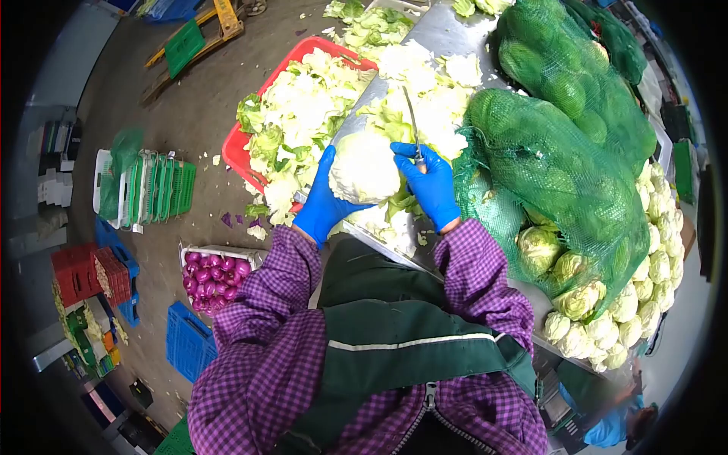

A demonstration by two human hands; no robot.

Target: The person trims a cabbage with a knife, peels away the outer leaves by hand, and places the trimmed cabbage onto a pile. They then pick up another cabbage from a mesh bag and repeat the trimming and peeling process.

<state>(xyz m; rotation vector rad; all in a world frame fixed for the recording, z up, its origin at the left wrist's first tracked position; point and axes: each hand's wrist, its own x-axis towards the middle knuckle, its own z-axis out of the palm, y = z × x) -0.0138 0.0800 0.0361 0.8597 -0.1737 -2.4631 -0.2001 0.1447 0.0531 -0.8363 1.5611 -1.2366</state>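
Observation:
A pale, trimmed cabbage (365,168) rests in my left hand (324,199), which wears a blue glove and curves around its left side and underside. In my right hand (428,180), also gloved in blue, is a knife (412,117) with a thin blade pointing up and away from me. Its handle is mostly covered by the fingers, which are close to the cabbage's right side. Loose cabbage leaves (425,80) lie on the metal table (455,34) just beyond both hands.
A red crate (237,155) heaped with leaves stands left of the table. Green net sacks of cabbages (561,167) lie to the right, beside piled trimmed cabbages (603,330). Purple onions (216,280) fill a box on the floor, near stacked green and white crates (155,189).

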